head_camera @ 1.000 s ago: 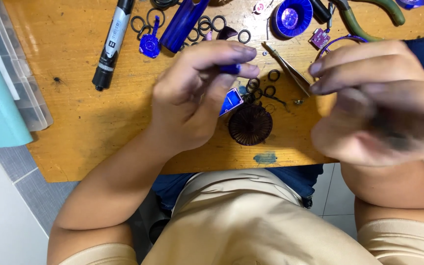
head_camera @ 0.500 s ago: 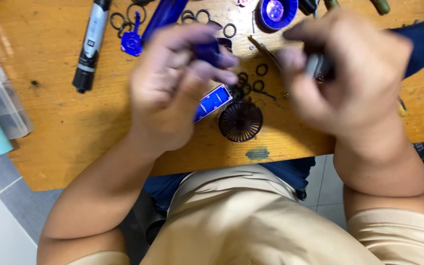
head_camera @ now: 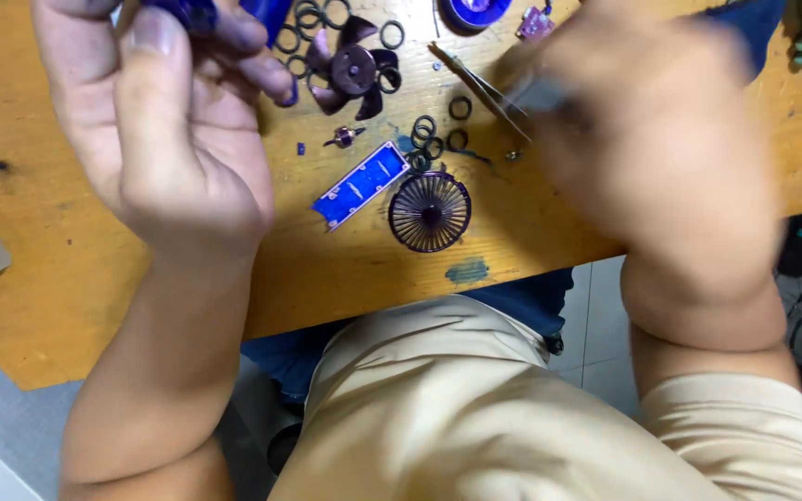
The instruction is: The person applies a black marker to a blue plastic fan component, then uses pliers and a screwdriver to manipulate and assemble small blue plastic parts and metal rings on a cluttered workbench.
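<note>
1. Your left hand [head_camera: 178, 139] is curled shut on a small blue part [head_camera: 199, 13] at the far edge of the surface [head_camera: 58, 269], pinched between thumb and fingers.
2. Your right hand [head_camera: 661, 158] is blurred; it grips tweezers [head_camera: 480, 88], whose tips point toward the far edge.
3. The round grille [head_camera: 430, 211] and blue plate [head_camera: 361, 185] lie between your hands, near the front edge.
4. The fan blade [head_camera: 353, 70] sits just beside your left fingers.

Blue circuit board [head_camera: 360, 186], purple radial-rib grille [head_camera: 430, 211], black rings [head_camera: 426, 127], orange-brown wood tbl [head_camera: 67, 241]

scuffed wooden table [head_camera: 67, 250], metal tweezers [head_camera: 475, 82]
</note>
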